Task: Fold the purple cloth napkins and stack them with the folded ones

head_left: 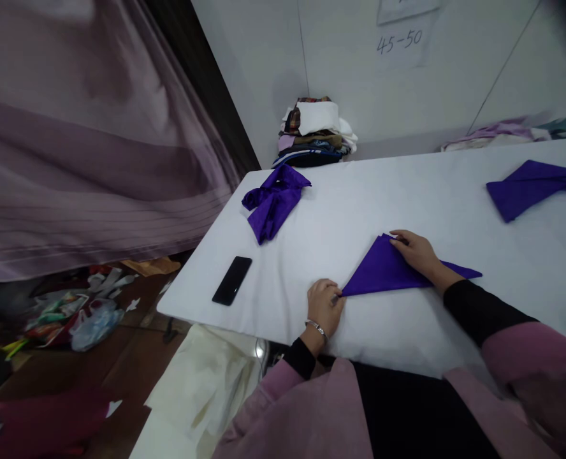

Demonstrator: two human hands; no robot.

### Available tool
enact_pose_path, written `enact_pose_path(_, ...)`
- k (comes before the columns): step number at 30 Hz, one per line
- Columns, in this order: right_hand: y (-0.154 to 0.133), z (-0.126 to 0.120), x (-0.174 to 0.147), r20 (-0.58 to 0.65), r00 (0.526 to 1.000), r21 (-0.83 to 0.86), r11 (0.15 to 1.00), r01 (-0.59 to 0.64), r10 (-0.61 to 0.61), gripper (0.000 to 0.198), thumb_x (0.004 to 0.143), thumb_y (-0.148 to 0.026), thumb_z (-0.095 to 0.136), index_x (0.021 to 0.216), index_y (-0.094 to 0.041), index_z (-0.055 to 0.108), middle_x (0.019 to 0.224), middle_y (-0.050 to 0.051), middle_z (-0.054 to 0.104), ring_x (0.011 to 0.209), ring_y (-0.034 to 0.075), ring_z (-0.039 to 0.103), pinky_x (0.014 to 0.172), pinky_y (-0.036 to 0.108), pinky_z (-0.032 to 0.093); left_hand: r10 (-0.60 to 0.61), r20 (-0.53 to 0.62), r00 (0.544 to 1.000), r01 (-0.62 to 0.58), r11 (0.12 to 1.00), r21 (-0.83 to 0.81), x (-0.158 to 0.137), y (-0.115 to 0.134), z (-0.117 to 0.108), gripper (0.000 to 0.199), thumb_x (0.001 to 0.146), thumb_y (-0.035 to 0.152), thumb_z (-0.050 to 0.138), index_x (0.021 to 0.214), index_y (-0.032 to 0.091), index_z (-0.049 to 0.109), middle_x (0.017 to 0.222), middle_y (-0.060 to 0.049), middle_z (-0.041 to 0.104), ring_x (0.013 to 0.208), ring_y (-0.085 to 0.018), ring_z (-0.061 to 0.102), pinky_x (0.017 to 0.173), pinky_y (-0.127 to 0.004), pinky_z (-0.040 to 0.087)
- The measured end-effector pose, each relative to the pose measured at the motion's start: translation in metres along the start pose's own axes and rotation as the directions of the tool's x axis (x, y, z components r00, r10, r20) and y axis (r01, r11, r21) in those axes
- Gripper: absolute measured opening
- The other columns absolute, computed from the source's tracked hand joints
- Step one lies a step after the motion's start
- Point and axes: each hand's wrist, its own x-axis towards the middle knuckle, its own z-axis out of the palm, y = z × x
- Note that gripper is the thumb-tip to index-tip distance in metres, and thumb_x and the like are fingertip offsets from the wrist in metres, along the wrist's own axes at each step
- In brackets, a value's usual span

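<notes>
A purple cloth [383, 271], folded into a triangle, lies on the white-covered table with its long edge towards me. My left hand [324, 309] is closed at the left tip of this cloth, fingers curled and pinching the corner. A small dark, shiny item shows at those fingers; I cannot make out what it is. At the top corner, my right hand [414, 252] pinches the folded layers between thumb and fingers, its wrist crossing over the cloth. The right tip of the triangle sticks out beyond my right wrist.
A crumpled purple cloth [278, 201] and a black phone [232, 280] lie on the table [359, 197] to the left. Another purple cloth [526, 188] lies at the far right. Folded clothes [316, 134] are stacked by the wall. A curtain [96, 140] hangs on the left.
</notes>
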Motion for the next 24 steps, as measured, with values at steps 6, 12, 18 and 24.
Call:
enact_pose_path(6,-0.005,-0.012,-0.003,-0.047,0.999,0.170,0.985,-0.016,0.024,0.032,0.079,-0.040,0.054,0.104,-0.023,0.063,0.087,0.004,0.064,0.078,0.020,0.059,0.074,0.036,0.048,0.023,0.003,1.000,-0.023,1.000,-0.004,0.000,-0.003,0.002,0.012,0.070,0.016,0.069,0.080,0.023,0.065,0.098,0.000,0.061,0.100,-0.019,0.051,0.093,-0.039,0.036)
enact_pose_path(12,-0.007,-0.014,-0.003,-0.083,0.995,0.219,0.975,-0.036,0.055,0.031,0.078,-0.040,0.055,0.102,-0.023,0.064,0.087,0.004,0.065,0.079,0.020,0.060,0.073,0.036,0.049,0.004,-0.004,1.000,-0.004,1.000,0.000,0.002,-0.002,0.004,0.011,0.071,0.015,0.068,0.076,0.023,0.066,0.098,0.000,0.060,0.099,-0.019,0.051,0.093,-0.040,0.036)
enact_pose_path(18,-0.002,-0.006,0.001,-0.075,0.996,0.205,0.978,-0.031,0.047,0.032,0.076,-0.039,0.054,0.100,-0.020,0.065,0.081,0.003,0.065,0.073,0.019,0.059,0.069,0.034,0.048,0.024,0.007,1.000,-0.024,0.999,0.026,0.002,-0.001,0.002,0.011,0.074,0.013,0.064,0.076,0.023,0.065,0.101,-0.001,0.060,0.103,-0.020,0.050,0.093,-0.041,0.037)
enact_pose_path(24,0.000,-0.001,0.008,0.013,1.000,0.094,0.995,0.019,-0.020,0.031,0.077,-0.036,0.052,0.101,-0.022,0.064,0.083,0.002,0.066,0.075,0.019,0.060,0.072,0.034,0.048,0.084,0.011,0.996,-0.085,0.995,0.054,-0.001,-0.004,0.003,0.009,0.080,0.012,0.057,0.079,0.020,0.061,0.108,-0.004,0.059,0.116,-0.022,0.043,0.099,-0.045,0.033)
